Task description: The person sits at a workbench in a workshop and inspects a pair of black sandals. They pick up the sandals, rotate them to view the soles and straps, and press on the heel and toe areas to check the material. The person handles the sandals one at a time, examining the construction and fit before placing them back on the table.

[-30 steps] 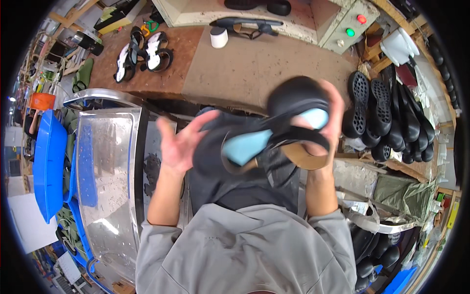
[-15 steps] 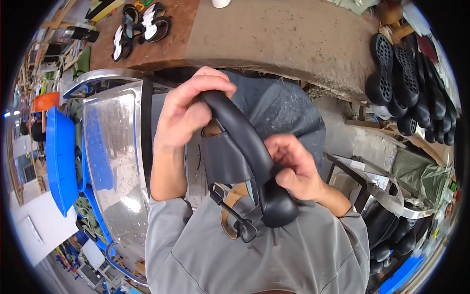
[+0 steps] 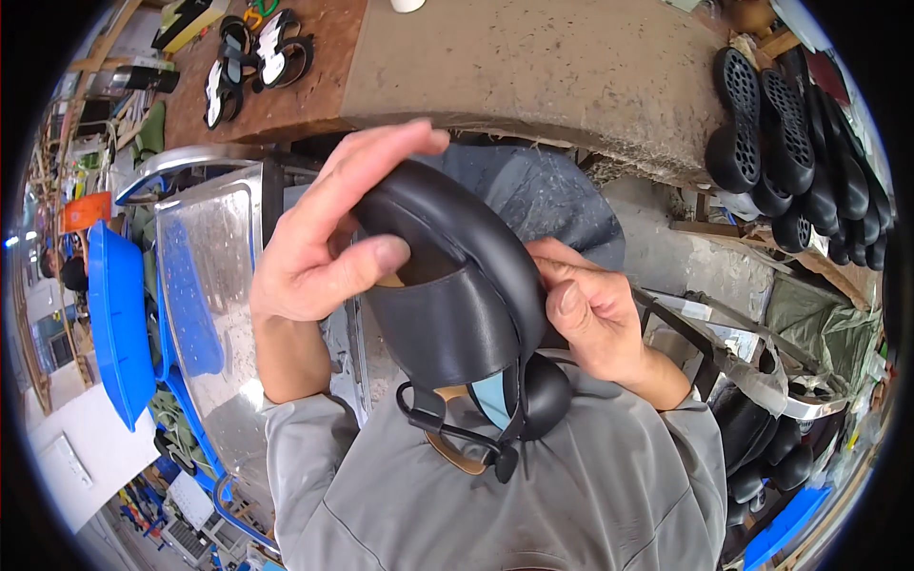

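A black sandal (image 3: 443,324) with a broad front band, a thick black sole and a tan insole hangs in front of my chest, tilted. Its ankle strap with a black buckle dangles at the lower end, beside a light blue patch of lining. Around the toe end is my left hand (image 3: 328,243), thumb by the opening above the band and long fingers stretched over the sole's tip. At the sole's right edge, my right hand (image 3: 595,319) has its thumb and bent fingers closed; the sandal partly hides those fingertips.
A worn workbench (image 3: 533,71) spans the far side, with a pair of black-and-white sandals (image 3: 257,62) at its left. Several black soles (image 3: 762,133) hang over its right end. A metal-framed chair (image 3: 209,276) and a blue tray (image 3: 119,324) stand at left; a dark frame (image 3: 676,333) is at right.
The sandal has rolled, so more of its front band and lining shows. My left hand has shifted left and its fingers have straightened. My right hand has moved slightly along the sole's edge.
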The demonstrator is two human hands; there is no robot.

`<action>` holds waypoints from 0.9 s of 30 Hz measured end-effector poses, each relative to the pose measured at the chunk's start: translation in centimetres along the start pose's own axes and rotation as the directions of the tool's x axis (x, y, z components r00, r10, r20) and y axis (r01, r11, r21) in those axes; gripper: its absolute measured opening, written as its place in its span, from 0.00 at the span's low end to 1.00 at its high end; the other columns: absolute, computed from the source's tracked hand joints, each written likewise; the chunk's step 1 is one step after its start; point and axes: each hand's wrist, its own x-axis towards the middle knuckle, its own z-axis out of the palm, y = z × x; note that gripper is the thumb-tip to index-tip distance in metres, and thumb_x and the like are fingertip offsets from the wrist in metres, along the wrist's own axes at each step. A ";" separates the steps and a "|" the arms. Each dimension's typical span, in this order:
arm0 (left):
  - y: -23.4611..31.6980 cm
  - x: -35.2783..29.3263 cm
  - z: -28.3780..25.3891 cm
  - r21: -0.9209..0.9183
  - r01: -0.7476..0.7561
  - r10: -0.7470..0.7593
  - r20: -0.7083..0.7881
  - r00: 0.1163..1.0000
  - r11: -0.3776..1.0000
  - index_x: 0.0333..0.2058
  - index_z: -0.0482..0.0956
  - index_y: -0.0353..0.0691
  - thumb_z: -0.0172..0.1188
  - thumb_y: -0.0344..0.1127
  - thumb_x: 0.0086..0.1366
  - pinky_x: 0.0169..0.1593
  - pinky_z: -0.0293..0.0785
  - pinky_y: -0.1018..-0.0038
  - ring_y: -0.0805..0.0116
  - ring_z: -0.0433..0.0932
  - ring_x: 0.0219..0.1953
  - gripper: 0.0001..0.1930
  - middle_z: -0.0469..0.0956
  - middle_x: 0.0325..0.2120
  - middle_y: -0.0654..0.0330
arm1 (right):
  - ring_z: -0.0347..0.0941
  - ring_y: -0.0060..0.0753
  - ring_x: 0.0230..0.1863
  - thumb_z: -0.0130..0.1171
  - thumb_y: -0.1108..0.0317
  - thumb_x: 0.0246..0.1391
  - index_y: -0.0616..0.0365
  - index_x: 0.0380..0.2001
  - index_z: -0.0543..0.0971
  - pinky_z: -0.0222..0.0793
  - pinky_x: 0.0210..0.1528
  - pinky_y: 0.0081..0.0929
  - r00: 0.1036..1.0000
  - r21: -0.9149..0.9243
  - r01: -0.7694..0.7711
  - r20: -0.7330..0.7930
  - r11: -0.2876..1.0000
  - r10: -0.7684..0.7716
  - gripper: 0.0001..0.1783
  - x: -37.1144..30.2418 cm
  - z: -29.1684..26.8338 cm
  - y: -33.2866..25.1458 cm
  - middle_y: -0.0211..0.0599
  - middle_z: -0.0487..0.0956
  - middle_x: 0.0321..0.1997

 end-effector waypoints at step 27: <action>2.5 1.2 1.9 0.275 0.256 -0.241 -0.088 0.967 0.927 0.44 0.69 0.38 0.74 0.36 0.40 0.43 0.62 0.78 0.72 0.66 0.38 0.32 0.65 0.35 0.62 | 0.65 0.16 0.25 0.52 0.52 0.60 0.63 0.25 0.77 0.63 0.25 0.19 0.936 -0.005 -0.251 0.253 0.968 0.244 0.23 3.8 -2.7 -1.2 0.25 0.67 0.21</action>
